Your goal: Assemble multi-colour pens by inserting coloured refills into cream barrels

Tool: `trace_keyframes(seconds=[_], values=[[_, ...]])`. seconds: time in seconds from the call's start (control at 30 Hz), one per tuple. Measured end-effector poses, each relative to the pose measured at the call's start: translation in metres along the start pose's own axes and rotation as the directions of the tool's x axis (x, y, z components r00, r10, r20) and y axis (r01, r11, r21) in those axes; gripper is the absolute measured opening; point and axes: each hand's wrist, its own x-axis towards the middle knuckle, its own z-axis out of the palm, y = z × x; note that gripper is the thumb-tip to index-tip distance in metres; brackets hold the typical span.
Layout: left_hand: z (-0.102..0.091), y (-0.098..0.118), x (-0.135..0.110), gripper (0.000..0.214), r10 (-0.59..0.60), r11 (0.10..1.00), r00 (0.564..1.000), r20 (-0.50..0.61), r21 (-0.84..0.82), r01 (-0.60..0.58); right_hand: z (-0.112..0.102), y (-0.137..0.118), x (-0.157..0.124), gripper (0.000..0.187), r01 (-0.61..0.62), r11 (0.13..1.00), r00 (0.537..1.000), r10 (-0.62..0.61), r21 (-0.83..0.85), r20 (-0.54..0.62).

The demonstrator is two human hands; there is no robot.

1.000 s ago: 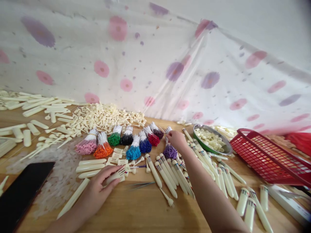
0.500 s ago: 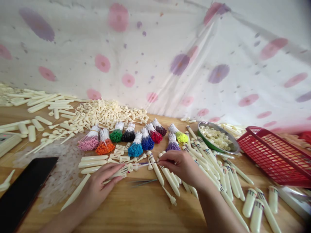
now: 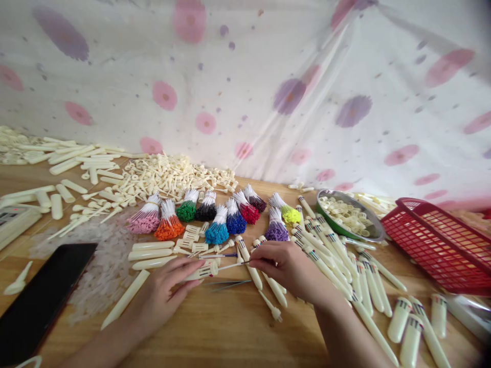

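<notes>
My left hand (image 3: 169, 289) is closed around a cream slotted pen barrel (image 3: 203, 272), its open end facing right. From that end a purple-tipped refill (image 3: 228, 255) sticks out. My right hand (image 3: 282, 263) pinches the dark end of a thin white refill (image 3: 232, 265), whose other end meets the barrel's mouth; how far in it goes is hidden. Metal tweezers (image 3: 230, 284) lie on the table just below. Behind the hands stand bundles of colour-tipped refills, among them an orange bundle (image 3: 169, 222), a light blue bundle (image 3: 217, 227) and a purple bundle (image 3: 276, 227).
Assembled multi-colour pens (image 3: 326, 255) lie to the right, near a metal bowl (image 3: 378, 232) of slotted parts and a red basket (image 3: 433, 245). A black phone (image 3: 46, 301) rests at left beside clear plastic bits (image 3: 99, 276). Cream parts (image 3: 169, 176) are heaped behind.
The view has shifted slightly, moving the scene a little to the right. The purple-tipped refill now shows more clearly apart from the white one. Both hands keep their grips.
</notes>
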Motion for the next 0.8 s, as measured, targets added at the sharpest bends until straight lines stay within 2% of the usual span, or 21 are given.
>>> trace_keyframes(seconds=[0.3,0.53,0.8], values=[[0.003,0.0,-0.002,0.029,0.018,1.0,1.0,0.011,0.022,-0.018,0.008,-0.002,0.0,0.02,-0.005,0.999,1.0,0.006,-0.04,0.028],[0.002,0.004,-0.001,0.031,0.05,0.999,0.998,0.024,0.019,-0.05,0.007,-0.004,-0.001,0.023,-0.009,0.998,0.999,0.012,-0.069,0.039],[0.004,0.005,-0.001,0.03,0.066,0.997,0.998,0.009,0.037,-0.067,0.014,-0.008,-0.001,0.023,0.054,0.996,0.998,-0.051,-0.076,0.03]])
